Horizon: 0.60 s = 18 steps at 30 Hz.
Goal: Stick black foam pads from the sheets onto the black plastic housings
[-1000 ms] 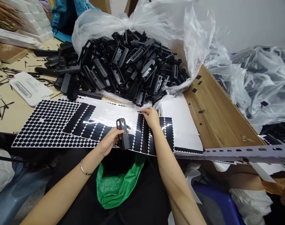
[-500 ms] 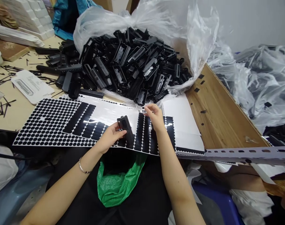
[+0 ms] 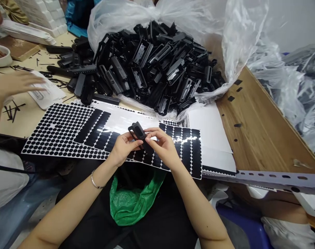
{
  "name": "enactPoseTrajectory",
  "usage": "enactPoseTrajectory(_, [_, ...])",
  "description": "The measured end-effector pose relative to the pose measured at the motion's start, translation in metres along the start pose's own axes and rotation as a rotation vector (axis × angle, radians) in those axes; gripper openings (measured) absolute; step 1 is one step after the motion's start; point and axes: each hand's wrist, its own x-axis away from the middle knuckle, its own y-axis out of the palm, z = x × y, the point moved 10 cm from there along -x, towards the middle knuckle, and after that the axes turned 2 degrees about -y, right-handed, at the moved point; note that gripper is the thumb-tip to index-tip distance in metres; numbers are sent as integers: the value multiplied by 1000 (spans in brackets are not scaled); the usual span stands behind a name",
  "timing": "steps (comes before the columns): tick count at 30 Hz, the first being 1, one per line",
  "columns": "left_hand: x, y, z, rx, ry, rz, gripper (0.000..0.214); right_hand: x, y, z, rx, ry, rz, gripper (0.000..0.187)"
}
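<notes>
The left hand point(image 3: 121, 148) grasps a black part point(image 3: 139, 130) tilted above the near edge of a sheet of black stickers point(image 3: 195, 160). The right hand point(image 3: 164, 145) has its fingertips against the part's right side; whether they pinch the part or a small sticker, I cannot tell. The step in hand looks like 2-handed fine work on this 1 part, judging by the bent fingers. The next move probably calls for a steady left grip and careful right fingertips. A heap of similar parts point(image 3: 149, 65) lies on the far side.
</notes>
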Motion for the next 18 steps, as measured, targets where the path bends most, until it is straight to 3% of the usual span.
enactPoseTrajectory(6, [1,-4,1,19,0,21,47,2,2,-9,65,-49,39,18])
enactPoseTrajectory(18, [4,-4,6,0,49,27,42,7,4,-7,38,-75,117,21])
